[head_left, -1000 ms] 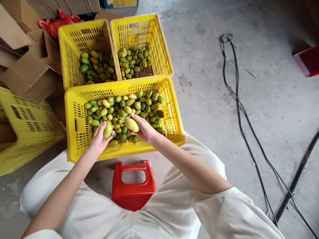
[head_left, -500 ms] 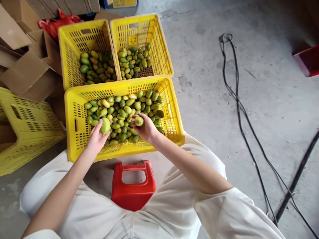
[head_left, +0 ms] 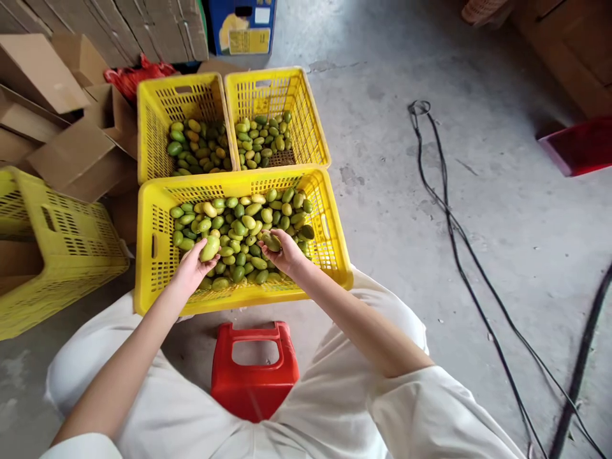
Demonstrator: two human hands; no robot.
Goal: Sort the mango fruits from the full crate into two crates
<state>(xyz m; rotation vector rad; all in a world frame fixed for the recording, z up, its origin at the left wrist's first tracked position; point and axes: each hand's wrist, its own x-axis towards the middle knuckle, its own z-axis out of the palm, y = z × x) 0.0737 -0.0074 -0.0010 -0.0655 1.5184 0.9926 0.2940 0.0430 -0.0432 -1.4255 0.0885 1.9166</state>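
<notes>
Over the near yellow crate (head_left: 239, 305), both hands hold fruit. My left hand (head_left: 192, 268) is closed round a pale green-yellow mango (head_left: 210, 248), held up at the left side of the pile. A smaller, darker green mango (head_left: 272, 241) sits in the curled fingers of my right hand (head_left: 289, 256), right of the crate's middle. Beneath and between the hands lie many loose mangoes (head_left: 242, 224), green to yellow, filling the crate's floor.
Behind stand two more yellow crates, left (head_left: 143, 127) and right (head_left: 318, 127), both part-filled with mangoes. Cardboard boxes (head_left: 76, 162) and another yellow crate (head_left: 79, 233) are at left. A red plastic stool (head_left: 253, 389) shows between my knees. Black cable (head_left: 447, 210) crosses the floor at right.
The view has tilted up, so the crates appear lower. The mango in my right hand has been turned from end-on to side-on. My left hand still holds its mango.
</notes>
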